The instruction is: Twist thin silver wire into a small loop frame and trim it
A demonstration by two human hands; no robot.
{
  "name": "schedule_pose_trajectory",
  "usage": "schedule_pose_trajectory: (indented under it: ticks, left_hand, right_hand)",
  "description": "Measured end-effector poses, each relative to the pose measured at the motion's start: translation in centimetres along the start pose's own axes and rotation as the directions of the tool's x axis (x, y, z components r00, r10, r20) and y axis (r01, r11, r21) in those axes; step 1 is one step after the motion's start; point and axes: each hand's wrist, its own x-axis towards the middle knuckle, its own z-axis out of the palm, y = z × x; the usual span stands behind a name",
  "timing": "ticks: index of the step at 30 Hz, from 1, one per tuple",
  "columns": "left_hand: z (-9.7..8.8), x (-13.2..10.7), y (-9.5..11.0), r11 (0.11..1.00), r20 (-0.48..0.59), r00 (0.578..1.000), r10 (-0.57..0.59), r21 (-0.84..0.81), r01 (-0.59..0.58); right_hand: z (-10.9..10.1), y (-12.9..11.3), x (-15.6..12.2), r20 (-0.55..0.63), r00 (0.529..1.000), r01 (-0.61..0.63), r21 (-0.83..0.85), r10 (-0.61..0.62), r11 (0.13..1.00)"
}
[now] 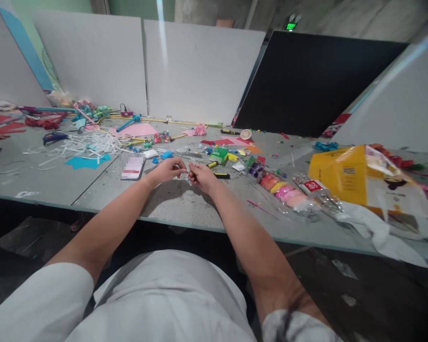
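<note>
person's left hand (168,169), right hand (202,176) right of phone (132,167) | grip: fingertips of both pinching tiny piece (189,175), also right of phone | progress: piece in hand, looks mid-work; what's left cannot tell, too small

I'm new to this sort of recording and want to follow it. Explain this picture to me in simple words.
There is no machine here, only someone's left hand and right hand, both bare. The single picture comes from a camera worn on the head, looking forward and down over a cluttered table. The hands come close together, fingers bent; the right seems to pinch something too small to name. To their left lie a phone, blue paper and white strips. To their right are colorful lumps in clear plastic and a yellow bag.
</note>
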Motion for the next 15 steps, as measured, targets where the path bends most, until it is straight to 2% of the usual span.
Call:
schedule_pose_trajectory:
  ticks: [9, 15]
  left_hand:
    - [-0.38, 0.01, -0.19, 0.996, 0.024, 1.000, 0.009, 0.094, -0.011]
    - [-0.45, -0.16, 0.13, 0.991, 0.058, 0.998, 0.025, 0.130, -0.033]
  right_hand:
    - [-0.07, -0.10, -0.12, -0.009, 1.000, -0.013, -0.066, 0.012, 0.998]
    - [-0.39, 0.17, -0.04, -0.065, 0.996, 0.047, -0.208, -0.061, 0.977]
